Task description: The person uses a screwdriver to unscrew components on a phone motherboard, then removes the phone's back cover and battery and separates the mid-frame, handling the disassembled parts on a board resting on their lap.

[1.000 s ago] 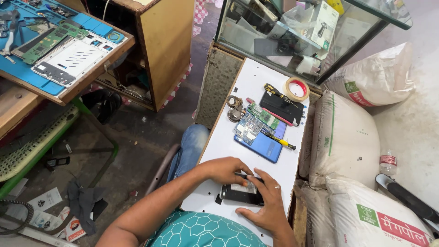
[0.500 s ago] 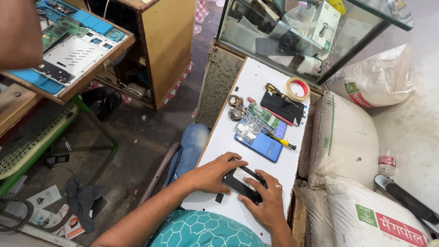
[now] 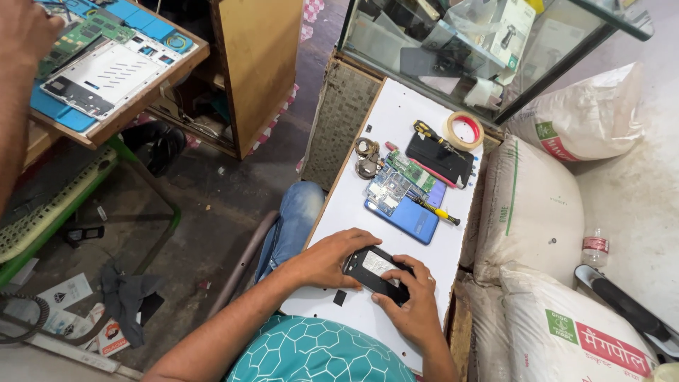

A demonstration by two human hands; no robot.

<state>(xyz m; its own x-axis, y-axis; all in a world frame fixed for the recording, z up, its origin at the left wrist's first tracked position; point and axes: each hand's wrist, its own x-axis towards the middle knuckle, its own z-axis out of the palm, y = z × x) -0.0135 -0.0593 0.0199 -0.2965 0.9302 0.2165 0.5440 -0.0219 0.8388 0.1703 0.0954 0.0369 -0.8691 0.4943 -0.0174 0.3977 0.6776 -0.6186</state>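
Both my hands hold a small black phone [image 3: 375,272] with its back open, low over the white table [image 3: 396,124]. My left hand [image 3: 329,256] grips its left end, fingers curled over the top edge. My right hand [image 3: 410,301] clasps the right end from below. A small dark square piece [image 3: 339,298] lies on the table just under my left hand. Farther up the table lie a blue phone back [image 3: 403,216] with a circuit board [image 3: 387,191] on it, and a yellow-handled screwdriver [image 3: 435,210].
A black phone [image 3: 438,157], a tape roll [image 3: 463,130] and round metal parts [image 3: 366,157] lie at the table's far end before a glass case [image 3: 453,49]. White sacks [image 3: 537,205] are stacked on the right. Another person's arm [image 3: 18,78] reaches over a blue-matted bench [image 3: 64,117] at left.
My hands have lifted and turned the black phone, now angled with its open back up. The other person's arm has come into view at the upper left.
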